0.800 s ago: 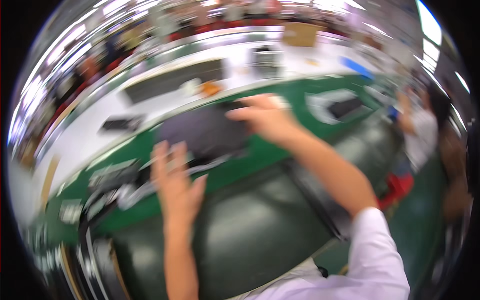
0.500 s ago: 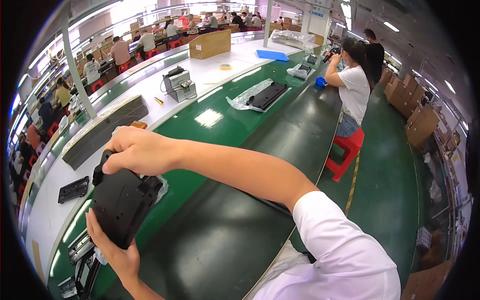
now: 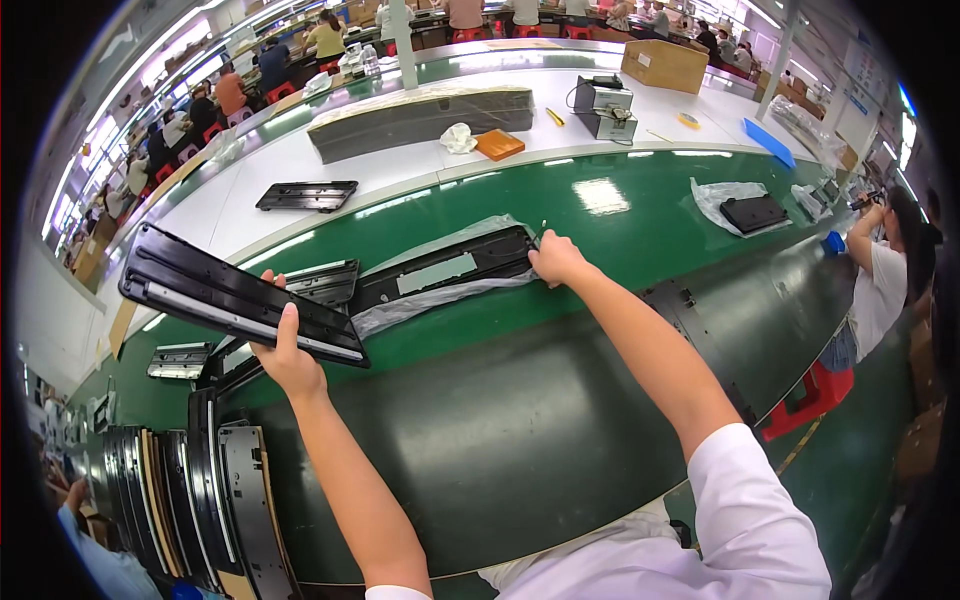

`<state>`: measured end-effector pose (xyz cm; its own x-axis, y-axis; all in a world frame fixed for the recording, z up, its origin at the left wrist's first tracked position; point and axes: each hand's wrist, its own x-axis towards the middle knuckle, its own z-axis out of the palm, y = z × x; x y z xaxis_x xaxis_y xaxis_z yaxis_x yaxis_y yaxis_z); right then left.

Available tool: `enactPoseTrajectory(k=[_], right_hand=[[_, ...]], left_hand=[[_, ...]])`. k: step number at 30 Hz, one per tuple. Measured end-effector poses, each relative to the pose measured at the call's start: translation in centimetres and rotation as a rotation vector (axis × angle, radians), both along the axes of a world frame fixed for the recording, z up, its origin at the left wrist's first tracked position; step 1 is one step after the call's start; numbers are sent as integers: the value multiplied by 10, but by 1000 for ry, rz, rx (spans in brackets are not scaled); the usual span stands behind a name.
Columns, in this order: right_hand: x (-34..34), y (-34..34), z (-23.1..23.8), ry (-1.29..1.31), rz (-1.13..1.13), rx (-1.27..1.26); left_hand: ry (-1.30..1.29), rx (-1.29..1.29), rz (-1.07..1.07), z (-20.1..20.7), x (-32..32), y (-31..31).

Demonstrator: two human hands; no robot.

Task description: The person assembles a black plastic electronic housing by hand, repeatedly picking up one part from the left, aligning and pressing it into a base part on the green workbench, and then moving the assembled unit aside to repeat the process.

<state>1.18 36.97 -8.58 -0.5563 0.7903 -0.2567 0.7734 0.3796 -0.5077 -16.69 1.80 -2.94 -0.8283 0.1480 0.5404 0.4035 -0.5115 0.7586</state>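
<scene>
My left hand [image 3: 290,360] grips a long black plastic panel [image 3: 225,290] with a silver strip along its lower edge. The panel is raised and tilted, its ribbed inner side showing. Farther right, my right hand [image 3: 560,260] is closed at the right end of a second black panel [image 3: 500,252], which lies on a clear plastic bag and carries a pale rectangular plate [image 3: 437,273]. A thin light tip sticks up beside my right fingers; what they pinch is too small to make out. Part of another ribbed black panel [image 3: 330,280] shows behind the held one.
Several panels [image 3: 180,490] stand in a row at the lower left. A dark belt [image 3: 480,400] runs before me. Beyond lie a black panel [image 3: 305,195], a long foam block [image 3: 420,120], an orange box [image 3: 498,145] and a small grey machine [image 3: 605,105]. A co-worker [image 3: 885,250] sits at right.
The view has swung left. Both hands were on one black panel; now my left hand alone holds it, and my right hand has moved to the end of the bagged panel.
</scene>
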Motion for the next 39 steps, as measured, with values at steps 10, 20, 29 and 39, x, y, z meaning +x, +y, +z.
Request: enactPoseTrajectory(k=[10,20,29,39], right_hand=[[35,39,-24,597,-207,-437],[91,60,-8,693,-239,-495],[101,69,9,204,206,638],[71,136,11,5,629,295]], left_hand=[[-130,-93,20,-23,-6,11],[35,-170,39,-37,11,39],[56,-161,29,-36,10,38],[20,-201,-9,-22,22,44]])
